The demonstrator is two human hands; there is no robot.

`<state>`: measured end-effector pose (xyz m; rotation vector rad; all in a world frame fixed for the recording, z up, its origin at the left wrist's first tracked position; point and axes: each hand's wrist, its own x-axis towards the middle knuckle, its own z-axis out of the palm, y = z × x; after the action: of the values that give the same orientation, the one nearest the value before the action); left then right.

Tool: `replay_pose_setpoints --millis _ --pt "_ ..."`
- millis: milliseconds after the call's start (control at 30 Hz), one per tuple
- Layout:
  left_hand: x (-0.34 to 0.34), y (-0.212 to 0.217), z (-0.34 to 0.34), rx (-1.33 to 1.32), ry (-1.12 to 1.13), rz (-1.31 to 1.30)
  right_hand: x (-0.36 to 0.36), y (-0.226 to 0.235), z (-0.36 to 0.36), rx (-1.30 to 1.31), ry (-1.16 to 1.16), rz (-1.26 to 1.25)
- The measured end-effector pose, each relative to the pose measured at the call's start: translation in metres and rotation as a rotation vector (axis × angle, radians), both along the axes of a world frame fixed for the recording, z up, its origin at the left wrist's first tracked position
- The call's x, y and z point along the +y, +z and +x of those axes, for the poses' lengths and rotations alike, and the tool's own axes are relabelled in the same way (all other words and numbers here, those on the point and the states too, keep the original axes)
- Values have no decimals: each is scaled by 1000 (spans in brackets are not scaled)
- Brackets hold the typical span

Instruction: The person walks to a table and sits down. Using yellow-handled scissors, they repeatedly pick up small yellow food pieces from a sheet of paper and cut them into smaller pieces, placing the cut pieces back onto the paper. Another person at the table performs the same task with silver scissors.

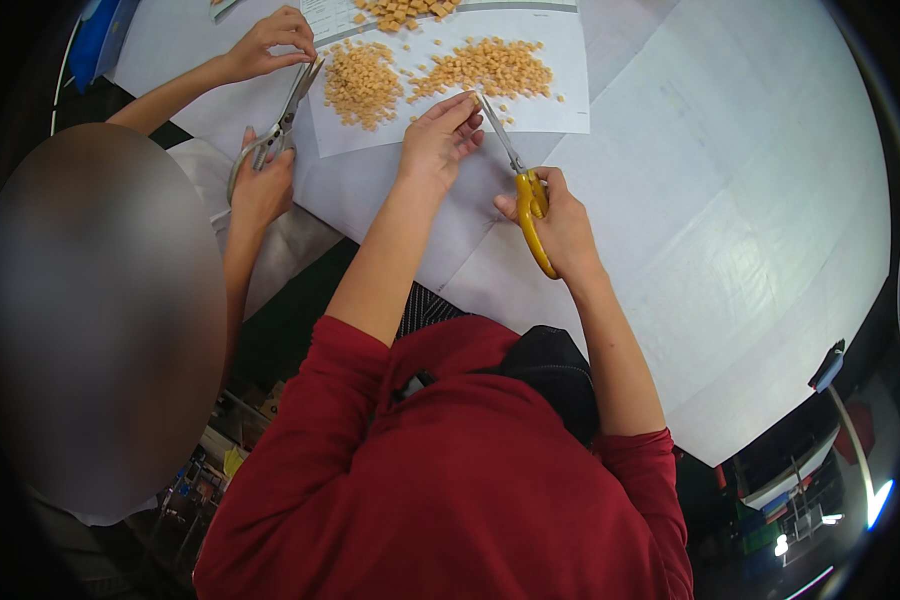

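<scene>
My right hand is closed round the handles of yellow-handled scissors, whose blades point up and left. At the blade tips, the fingers of my left hand are pinched together on a small tan piece, mostly hidden by the fingertips. Just beyond my hands, a loose pile of small tan bits lies on a white paper sheet. To its left is a denser pile of similar bits. Larger tan cubes are heaped at the far edge of the view.
On my left, a co-worker's upper hand holds something small near the tips of metal scissors, gripped by their other hand. A white-covered table extends right, with a dark clamp at its edge. A blue bin stands far left.
</scene>
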<state>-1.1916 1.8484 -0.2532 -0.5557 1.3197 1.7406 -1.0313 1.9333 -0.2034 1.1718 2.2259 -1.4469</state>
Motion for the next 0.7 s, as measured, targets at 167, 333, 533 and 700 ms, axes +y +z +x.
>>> replay_pose_setpoints --millis 167,333,533,700 --pt "-1 3 -1 22 -12 -6 -2 5 -3 -25 61 91" --pt "-2 1 -2 -12 -15 -19 -3 6 -6 -19 58 120" --pt "-3 2 -1 -37 -14 0 -2 3 -6 -26 59 119" --pt "-2 1 -1 -33 -36 -11 -2 4 -8 -38 37 119"
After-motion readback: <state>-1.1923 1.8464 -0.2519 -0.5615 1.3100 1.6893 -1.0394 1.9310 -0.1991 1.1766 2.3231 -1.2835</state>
